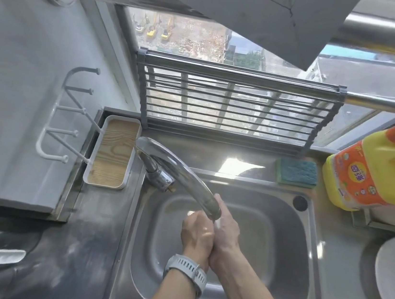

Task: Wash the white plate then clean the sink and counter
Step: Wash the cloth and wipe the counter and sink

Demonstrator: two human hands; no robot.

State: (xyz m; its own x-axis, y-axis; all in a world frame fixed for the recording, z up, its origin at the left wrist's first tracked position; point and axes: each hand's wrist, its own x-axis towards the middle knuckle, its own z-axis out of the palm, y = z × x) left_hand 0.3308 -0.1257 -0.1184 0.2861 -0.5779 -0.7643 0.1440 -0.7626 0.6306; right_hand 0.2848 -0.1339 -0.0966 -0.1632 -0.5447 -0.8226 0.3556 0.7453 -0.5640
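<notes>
Head view: white plate [393, 283] well right of hands [210, 234]

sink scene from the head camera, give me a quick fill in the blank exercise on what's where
1. Both hands, the left hand and the right hand, are held together under the spout of the ____.
2. The watch is worn on the ____ wrist.
3. The blue-green sponge lies directly left of the big ____ detergent bottle.
4. The white plate lies to the ____ of the sink.

Missing words: faucet; left; yellow; right
</notes>
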